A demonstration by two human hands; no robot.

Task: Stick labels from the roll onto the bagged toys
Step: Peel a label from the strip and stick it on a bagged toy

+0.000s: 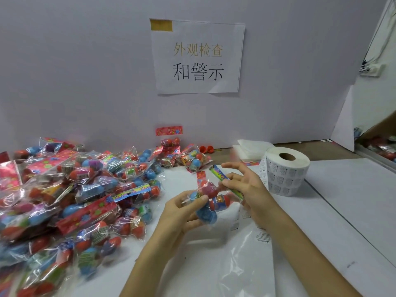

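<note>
Centre of frame: left hand (177, 213) grips a bag (216, 203) above the desk (321, 211); right hand (250, 189) fingers pinch its header (216, 171). Roll (285, 168) stands centre right. Risk: the slack bag (slippery) may crease, wrinkling the label.

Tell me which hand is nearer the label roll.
Right. The right hand pinches the bagged toy just left of the label roll; the left hand grips the same bag farther left and nearer the camera.
</note>
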